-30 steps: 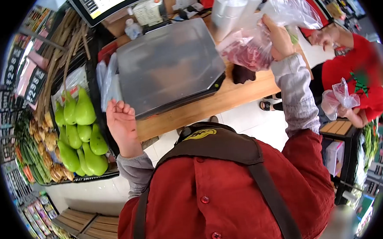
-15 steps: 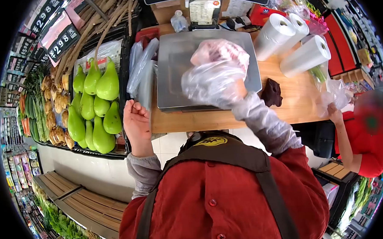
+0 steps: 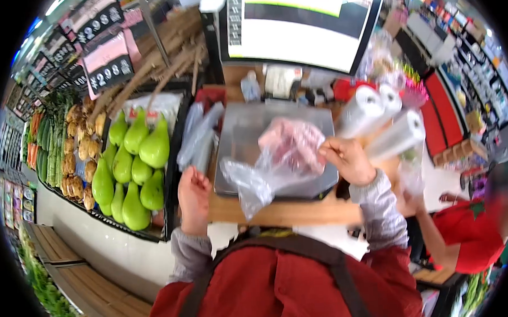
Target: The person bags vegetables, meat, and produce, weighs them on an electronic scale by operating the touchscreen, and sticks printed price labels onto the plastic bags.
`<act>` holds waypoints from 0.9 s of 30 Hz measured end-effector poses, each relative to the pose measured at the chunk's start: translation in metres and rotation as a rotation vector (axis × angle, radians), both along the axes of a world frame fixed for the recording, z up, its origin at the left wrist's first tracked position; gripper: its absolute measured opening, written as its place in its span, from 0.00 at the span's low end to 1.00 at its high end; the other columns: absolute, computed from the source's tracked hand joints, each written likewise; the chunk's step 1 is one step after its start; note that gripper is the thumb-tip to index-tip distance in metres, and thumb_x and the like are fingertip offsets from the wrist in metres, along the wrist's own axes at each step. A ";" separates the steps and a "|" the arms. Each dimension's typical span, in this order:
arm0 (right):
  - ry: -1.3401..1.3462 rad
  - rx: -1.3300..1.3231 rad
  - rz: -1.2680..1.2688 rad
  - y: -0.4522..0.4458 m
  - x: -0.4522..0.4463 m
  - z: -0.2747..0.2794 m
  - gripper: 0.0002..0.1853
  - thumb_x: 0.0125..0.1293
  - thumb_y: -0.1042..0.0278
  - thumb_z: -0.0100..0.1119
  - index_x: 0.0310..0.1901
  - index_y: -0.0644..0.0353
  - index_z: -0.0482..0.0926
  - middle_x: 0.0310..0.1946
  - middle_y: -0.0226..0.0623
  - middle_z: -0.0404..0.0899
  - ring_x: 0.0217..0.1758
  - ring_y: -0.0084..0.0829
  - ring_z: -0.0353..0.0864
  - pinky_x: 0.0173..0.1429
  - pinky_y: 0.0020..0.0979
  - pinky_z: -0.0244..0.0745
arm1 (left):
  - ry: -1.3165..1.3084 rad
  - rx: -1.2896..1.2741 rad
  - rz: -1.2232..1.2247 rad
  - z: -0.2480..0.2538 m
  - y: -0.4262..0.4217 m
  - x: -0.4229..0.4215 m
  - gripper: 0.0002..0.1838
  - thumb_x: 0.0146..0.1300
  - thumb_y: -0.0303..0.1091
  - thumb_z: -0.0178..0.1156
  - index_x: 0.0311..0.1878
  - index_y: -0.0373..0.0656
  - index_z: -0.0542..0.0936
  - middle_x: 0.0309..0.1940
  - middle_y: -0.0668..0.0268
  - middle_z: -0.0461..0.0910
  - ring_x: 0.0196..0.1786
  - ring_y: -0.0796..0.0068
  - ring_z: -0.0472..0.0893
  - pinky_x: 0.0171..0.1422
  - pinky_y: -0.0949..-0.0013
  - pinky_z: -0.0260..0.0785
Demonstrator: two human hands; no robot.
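Bag of meat [image 3: 292, 142] sits on scale [image 3: 237, 139], a bit right of ctr; its clear loose end hangs over scale's front edge. R hand [image 3: 350, 159] at bag's right side, thumb & fingertips bunched tgthr; can't tell if they're pinching plastic. L hand [image 3: 194, 199] nr scale's front-left corner, relaxed, fingers loosely bent. Plastic rolls [image 3: 397, 135] twd table's [image 3: 319, 214] right end, screen [image 3: 300, 40] behind scale. Green gourds [image 3: 136, 209] in crate [image 3: 172, 190] off table's left edge.

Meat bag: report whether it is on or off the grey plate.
On. The meat bag lies on the grey plate, the meat within its edges; only loose plastic overhangs the near side.
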State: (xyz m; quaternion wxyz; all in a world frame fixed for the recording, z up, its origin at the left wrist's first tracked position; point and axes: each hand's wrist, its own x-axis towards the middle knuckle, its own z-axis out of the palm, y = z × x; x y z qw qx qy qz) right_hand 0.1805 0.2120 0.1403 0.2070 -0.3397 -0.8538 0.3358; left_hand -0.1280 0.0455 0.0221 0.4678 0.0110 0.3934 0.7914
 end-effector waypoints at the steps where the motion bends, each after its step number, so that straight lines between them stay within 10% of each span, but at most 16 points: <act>1: 0.124 -0.068 -0.009 0.005 -0.003 0.007 0.06 0.62 0.72 0.56 0.33 0.66 0.77 0.22 0.39 0.78 0.23 0.29 0.77 0.30 0.26 0.71 | 0.019 0.024 0.012 -0.003 0.000 0.000 0.06 0.63 0.38 0.56 0.35 0.48 0.74 0.24 0.73 0.70 0.28 0.80 0.70 0.32 0.78 0.63; 17: 0.073 0.810 0.031 0.090 -0.123 0.063 0.11 0.54 0.66 0.61 0.38 0.60 0.76 0.32 0.45 0.79 0.43 0.45 0.75 0.49 0.39 0.70 | 0.040 -0.064 0.230 -0.004 -0.075 -0.008 0.08 0.63 0.42 0.56 0.36 0.49 0.73 0.24 0.76 0.69 0.27 0.82 0.66 0.33 0.77 0.58; 27: 0.139 0.766 -0.169 0.113 -0.109 0.069 0.11 0.53 0.67 0.63 0.38 0.59 0.75 0.31 0.39 0.79 0.42 0.43 0.76 0.49 0.40 0.70 | 0.008 -0.116 0.289 -0.008 -0.096 -0.009 0.07 0.64 0.41 0.54 0.38 0.49 0.71 0.24 0.76 0.68 0.26 0.81 0.66 0.32 0.77 0.58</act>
